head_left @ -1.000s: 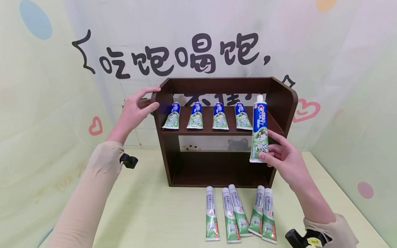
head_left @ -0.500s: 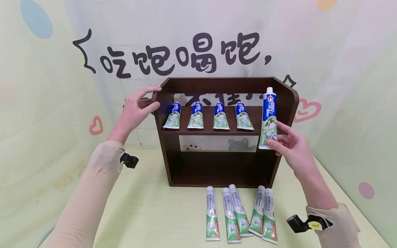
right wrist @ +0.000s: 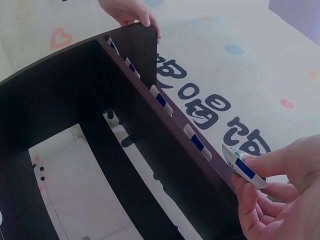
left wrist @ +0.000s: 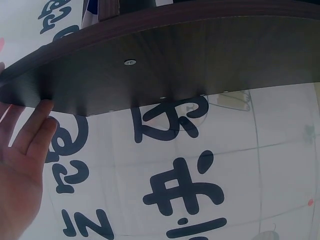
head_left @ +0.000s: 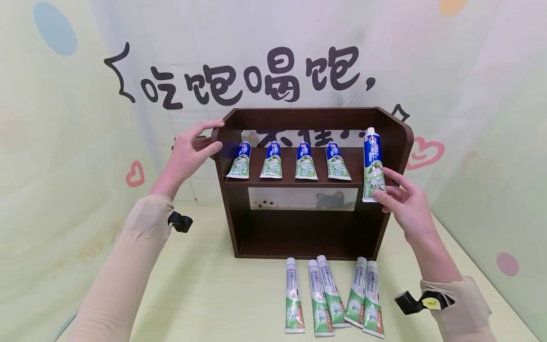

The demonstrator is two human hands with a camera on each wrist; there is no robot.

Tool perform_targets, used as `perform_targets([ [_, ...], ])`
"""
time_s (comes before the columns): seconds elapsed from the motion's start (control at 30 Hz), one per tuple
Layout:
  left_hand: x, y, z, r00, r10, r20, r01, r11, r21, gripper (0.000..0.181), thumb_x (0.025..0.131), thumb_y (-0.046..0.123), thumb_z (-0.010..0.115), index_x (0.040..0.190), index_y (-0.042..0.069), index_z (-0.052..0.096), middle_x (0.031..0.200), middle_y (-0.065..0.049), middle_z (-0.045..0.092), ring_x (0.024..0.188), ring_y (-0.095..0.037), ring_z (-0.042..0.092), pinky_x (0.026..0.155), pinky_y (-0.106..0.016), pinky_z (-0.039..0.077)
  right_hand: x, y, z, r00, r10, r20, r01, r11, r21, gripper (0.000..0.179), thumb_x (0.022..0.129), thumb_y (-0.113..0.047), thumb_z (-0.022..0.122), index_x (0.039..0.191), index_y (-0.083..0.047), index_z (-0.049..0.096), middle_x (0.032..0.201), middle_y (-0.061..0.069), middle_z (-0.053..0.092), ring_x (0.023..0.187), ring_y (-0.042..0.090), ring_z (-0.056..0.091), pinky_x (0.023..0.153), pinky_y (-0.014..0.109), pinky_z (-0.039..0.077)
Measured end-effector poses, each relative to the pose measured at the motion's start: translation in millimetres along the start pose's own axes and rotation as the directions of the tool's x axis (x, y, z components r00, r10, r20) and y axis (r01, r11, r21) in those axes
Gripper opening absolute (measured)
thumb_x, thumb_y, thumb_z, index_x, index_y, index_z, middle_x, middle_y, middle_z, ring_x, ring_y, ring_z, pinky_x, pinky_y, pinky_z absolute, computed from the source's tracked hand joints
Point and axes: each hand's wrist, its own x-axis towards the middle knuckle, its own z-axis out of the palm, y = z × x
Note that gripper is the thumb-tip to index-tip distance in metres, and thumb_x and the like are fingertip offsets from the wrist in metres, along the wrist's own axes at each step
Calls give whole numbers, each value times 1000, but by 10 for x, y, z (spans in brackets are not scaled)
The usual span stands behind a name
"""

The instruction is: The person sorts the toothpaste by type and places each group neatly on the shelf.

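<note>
My right hand (head_left: pixel 408 204) pinches the lower end of a blue and green Crest toothpaste tube (head_left: pixel 373 164), thumb in front. The tube is nearly upright, white cap up, and overlaps the right end of the upper board of a dark brown shelf (head_left: pixel 299 232). From the right wrist view, the tube's flat bottom end (right wrist: pixel 245 167) shows between thumb and fingers, beside the board's front edge. My left hand (head_left: pixel 188 152) grips the top corner of the shelf's left side panel. Several like tubes (head_left: pixel 306 161) stand in a spaced row on the upper board, caps up, leaning back.
Several white and green toothpaste tubes (head_left: pixel 295 304) lie on the pale table (head_left: pixel 205 294) before the shelf, some touching or overlapping. The lower compartment has a dark base board (head_left: pixel 278 230). A printed cloth (head_left: pixel 171 28) with large black characters hangs behind.
My right hand has moved the Crest tube right and up from in front of the lower opening, then slightly down to the upper board's right end. My left hand stays on the shelf.
</note>
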Motion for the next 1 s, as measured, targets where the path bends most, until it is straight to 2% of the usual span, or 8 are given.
perform_targets([
  [0.17,-8,25,-9,1000,16,3,-16,1000,-17,43,94,11,63,137,9,58,149,-10,52,119,-43,62,84,-11,53,32,21,-19,1000,14,12,-15,995,101,65,93,-19,68,151,-15,39,95,-25,67,81,-1,64,65,15,54],
  [0.37,-17,84,12,1000,15,-6,-15,1000,24,43,93,6,63,136,6,58,148,-12,53,118,-41,64,86,-8,50,53,39,-55,998,55,32,-56,997,48,65,95,-26,66,153,-16,38,99,-25,63,86,0,64,68,15,54],
  [0.47,-20,76,10,1000,15,-7,-15,1000,23,43,93,7,63,136,6,58,148,-12,53,118,-40,64,85,-8,50,60,51,-65,997,63,47,-65,997,51,66,95,-30,66,153,-15,38,103,-20,62,88,0,63,70,15,55],
  [0.7,-20,63,17,1000,13,-8,-13,1000,20,43,94,9,63,137,7,57,149,-10,53,118,-41,64,85,-8,50,95,81,-92,996,34,84,-50,978,200,65,96,-22,64,152,-4,36,94,-20,69,81,1,65,66,14,54],
  [0.8,-21,62,16,1000,11,-7,-11,1000,17,43,94,10,63,137,6,57,149,-10,52,118,-41,64,84,-8,50,94,65,-96,996,33,87,-48,983,177,66,96,-25,64,152,-3,36,92,-21,68,81,1,65,66,14,54],
  [1.0,-10,26,22,1000,12,-6,-12,1000,17,43,95,13,63,137,8,57,149,-10,52,118,-44,62,83,-9,51,62,41,-88,997,35,76,-39,998,50,67,97,-34,62,152,-7,37,99,-23,64,86,0,63,69,14,55],
])
